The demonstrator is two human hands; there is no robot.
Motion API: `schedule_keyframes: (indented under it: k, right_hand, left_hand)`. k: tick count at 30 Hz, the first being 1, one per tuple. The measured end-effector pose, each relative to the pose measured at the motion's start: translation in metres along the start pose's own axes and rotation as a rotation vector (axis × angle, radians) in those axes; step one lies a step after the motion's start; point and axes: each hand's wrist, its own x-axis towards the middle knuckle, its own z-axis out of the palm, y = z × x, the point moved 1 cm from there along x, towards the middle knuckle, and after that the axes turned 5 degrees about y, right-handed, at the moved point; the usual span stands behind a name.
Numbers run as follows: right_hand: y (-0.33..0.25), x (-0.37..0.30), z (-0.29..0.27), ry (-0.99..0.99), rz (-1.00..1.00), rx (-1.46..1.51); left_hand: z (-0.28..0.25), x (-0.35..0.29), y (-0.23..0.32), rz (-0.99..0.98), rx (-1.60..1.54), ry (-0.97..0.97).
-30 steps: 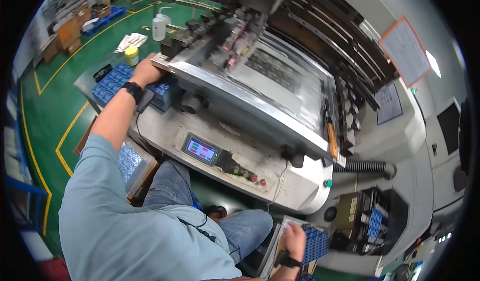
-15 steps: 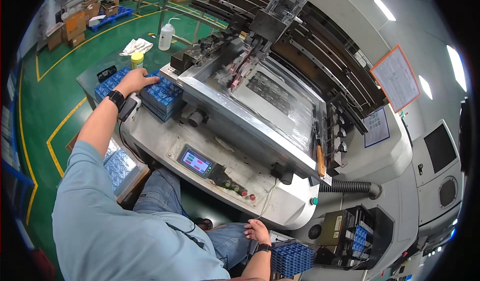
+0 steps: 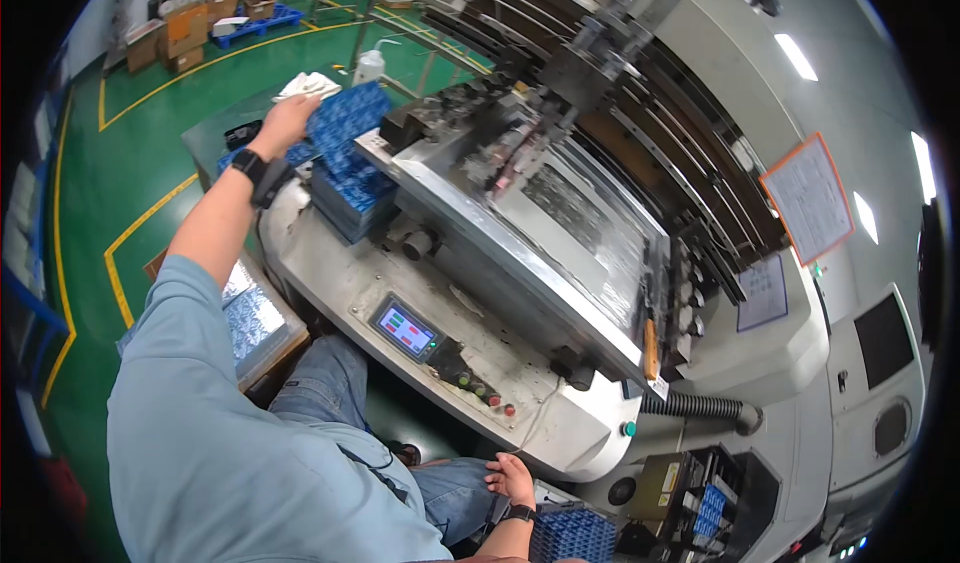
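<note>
My left hand (image 3: 287, 123) grips the edge of a blue patterned panel (image 3: 350, 123), which looks like a circuit-board sheet. It is raised and tilted above a stack of like panels (image 3: 352, 218) at the left end of the machine. Motion blurs the panel, and my left fingertips are partly hidden. Low in front of me, my right hand (image 3: 512, 478) rests by my knee with loosely bent fingers apart and nothing in them. Close to it stands another block of blue panels (image 3: 573, 535).
A printing machine with a metal-framed screen (image 3: 520, 268) fills the middle. A wooden-handled tool (image 3: 651, 348) lies at its right edge. A small touch display (image 3: 404, 328) sits in front. Behind my left hand are a white cloth (image 3: 308, 85) and a squeeze bottle (image 3: 369, 67).
My left hand has lifted a blue panel off the stack and tilted it up. The yellow-capped bottle is now out of sight. My right hand stays by my knee; the view has shifted slightly.
</note>
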Motion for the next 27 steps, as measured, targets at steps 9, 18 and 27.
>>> schedule_keyframes:
  k: [9,18,27]
  right_hand:
    - [0.0,0.003,-0.002,0.023,0.004,0.0]
    - [0.007,0.009,-0.005,0.037,-0.01,0.03]
    - [-0.045,-0.005,0.058,-0.023,-0.133,-0.565]
  left_hand:
    - [0.044,-0.078,0.049,0.684,0.322,0.238]
    - [0.061,-0.043,0.01,0.44,0.272,0.118]
    - [0.126,0.017,-0.034,0.099,-0.736,0.148]
